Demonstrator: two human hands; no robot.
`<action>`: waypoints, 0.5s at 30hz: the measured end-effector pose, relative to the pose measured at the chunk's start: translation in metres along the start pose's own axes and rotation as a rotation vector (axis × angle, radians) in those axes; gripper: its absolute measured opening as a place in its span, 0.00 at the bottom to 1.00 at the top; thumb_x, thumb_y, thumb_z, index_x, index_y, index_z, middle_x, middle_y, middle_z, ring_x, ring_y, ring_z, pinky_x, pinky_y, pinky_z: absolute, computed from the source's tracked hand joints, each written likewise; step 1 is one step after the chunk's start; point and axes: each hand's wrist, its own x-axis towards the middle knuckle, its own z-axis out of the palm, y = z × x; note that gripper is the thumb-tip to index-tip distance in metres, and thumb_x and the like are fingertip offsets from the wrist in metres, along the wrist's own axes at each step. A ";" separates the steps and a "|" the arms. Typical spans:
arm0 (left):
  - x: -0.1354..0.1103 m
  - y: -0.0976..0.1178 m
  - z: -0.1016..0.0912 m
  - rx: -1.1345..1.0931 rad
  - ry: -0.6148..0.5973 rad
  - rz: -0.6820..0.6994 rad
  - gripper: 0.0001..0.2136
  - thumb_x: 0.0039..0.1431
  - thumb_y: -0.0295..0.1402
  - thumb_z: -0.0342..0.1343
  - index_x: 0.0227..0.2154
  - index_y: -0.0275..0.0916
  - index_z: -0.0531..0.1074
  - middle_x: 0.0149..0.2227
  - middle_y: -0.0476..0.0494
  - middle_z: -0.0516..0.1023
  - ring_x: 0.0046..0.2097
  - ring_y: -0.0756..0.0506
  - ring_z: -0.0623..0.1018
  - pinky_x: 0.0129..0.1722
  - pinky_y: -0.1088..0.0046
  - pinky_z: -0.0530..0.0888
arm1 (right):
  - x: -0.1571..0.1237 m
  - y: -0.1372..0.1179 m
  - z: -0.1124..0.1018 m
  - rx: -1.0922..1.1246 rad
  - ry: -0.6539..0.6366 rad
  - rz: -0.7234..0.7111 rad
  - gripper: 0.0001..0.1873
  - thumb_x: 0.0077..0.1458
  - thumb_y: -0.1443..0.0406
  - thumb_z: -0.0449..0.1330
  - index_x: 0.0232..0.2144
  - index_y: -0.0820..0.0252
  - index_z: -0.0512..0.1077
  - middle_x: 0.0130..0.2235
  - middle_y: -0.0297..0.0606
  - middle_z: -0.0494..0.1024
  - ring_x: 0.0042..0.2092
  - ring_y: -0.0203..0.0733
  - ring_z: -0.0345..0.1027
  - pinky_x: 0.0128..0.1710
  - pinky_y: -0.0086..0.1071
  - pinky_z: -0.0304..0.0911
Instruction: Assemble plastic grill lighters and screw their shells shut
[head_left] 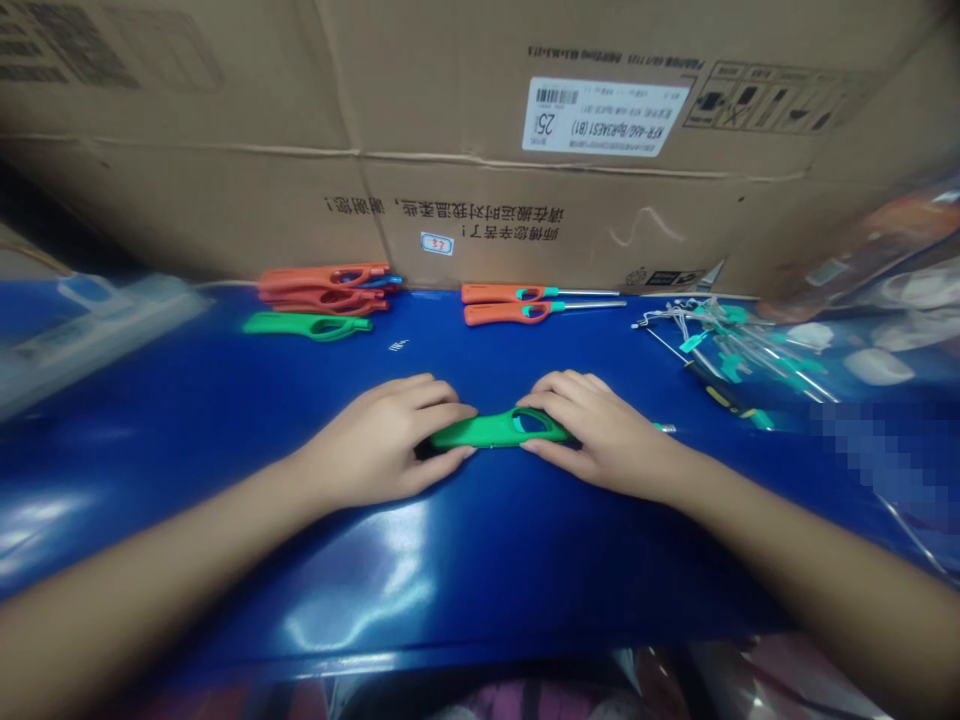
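Between my two hands a green gas lighter (484,431) lies lengthwise, just over the blue tabletop (480,560). My left hand (397,437) pinches its rounded left end between thumb and fingers. Around the trigger-loop end, my right hand (592,425) is closed with thumb below and fingers above. A short metal tip (666,428) shows past the right hand; the part between is hidden by the palm. Behind the hands lie two orange lighters with metal rods (510,313). Farther left rest stacked orange lighter bodies (322,288) and a green lighter body (307,325).
A large cardboard box (450,100) walls off the back. To the right are a heap of metal rods with teal parts and wires (739,340), a black-and-yellow screwdriver (716,388) and plastic bags (885,290). A blurred clear plastic item (90,330) stands at the left.
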 end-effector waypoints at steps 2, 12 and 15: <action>0.000 0.000 0.000 0.033 -0.001 0.005 0.13 0.67 0.39 0.53 0.48 0.40 0.76 0.43 0.42 0.79 0.43 0.42 0.76 0.45 0.64 0.73 | 0.000 -0.001 0.000 0.002 0.004 -0.002 0.18 0.67 0.55 0.57 0.52 0.59 0.69 0.49 0.44 0.72 0.50 0.49 0.65 0.48 0.43 0.61; -0.001 -0.003 0.000 -0.009 -0.012 -0.073 0.13 0.65 0.41 0.57 0.48 0.42 0.77 0.45 0.43 0.79 0.45 0.43 0.78 0.42 0.67 0.74 | 0.001 -0.001 0.005 0.108 0.034 0.028 0.16 0.64 0.57 0.61 0.51 0.57 0.70 0.48 0.43 0.74 0.50 0.49 0.66 0.50 0.45 0.62; -0.002 0.000 -0.001 -0.031 -0.024 -0.109 0.13 0.64 0.41 0.59 0.48 0.44 0.78 0.43 0.45 0.79 0.43 0.44 0.78 0.40 0.70 0.74 | 0.001 -0.001 0.007 0.173 0.056 0.059 0.15 0.62 0.58 0.63 0.49 0.57 0.70 0.48 0.43 0.74 0.50 0.48 0.67 0.51 0.44 0.63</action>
